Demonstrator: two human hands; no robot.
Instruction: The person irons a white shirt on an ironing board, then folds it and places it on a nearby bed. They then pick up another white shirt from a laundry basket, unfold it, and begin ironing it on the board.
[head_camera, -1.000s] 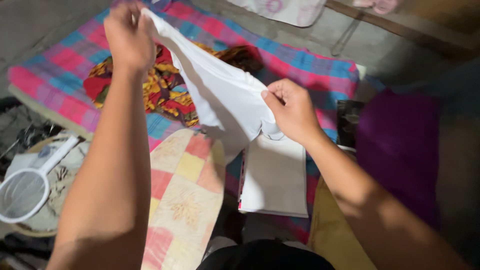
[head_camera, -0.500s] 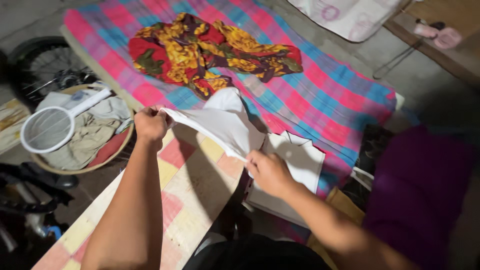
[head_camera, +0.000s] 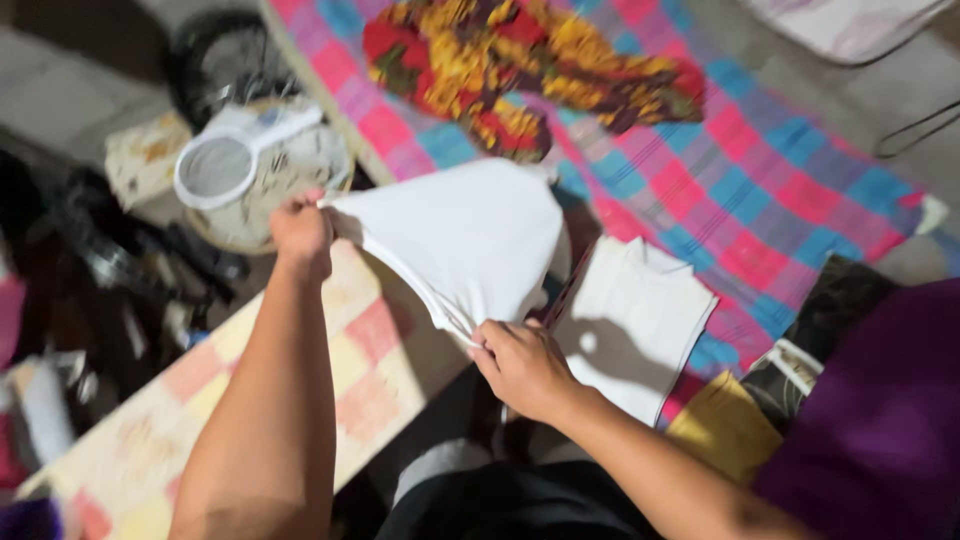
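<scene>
Both hands gripping what I hold, left hand (head_camera: 300, 228) clenched on white cloth (head_camera: 470, 235) at its far left corner, right hand (head_camera: 520, 362) pinching its near hem, cloth stretched above patchwork board (head_camera: 340, 350), folded white garment (head_camera: 635, 320) just right, plaid mat (head_camera: 780, 190) beyond.

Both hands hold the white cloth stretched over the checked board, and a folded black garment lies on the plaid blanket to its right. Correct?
Not quite. In the head view the left hand and right hand do stretch the white cloth over the checked board, but the folded garment on the plaid blanket is white, not black.
</scene>
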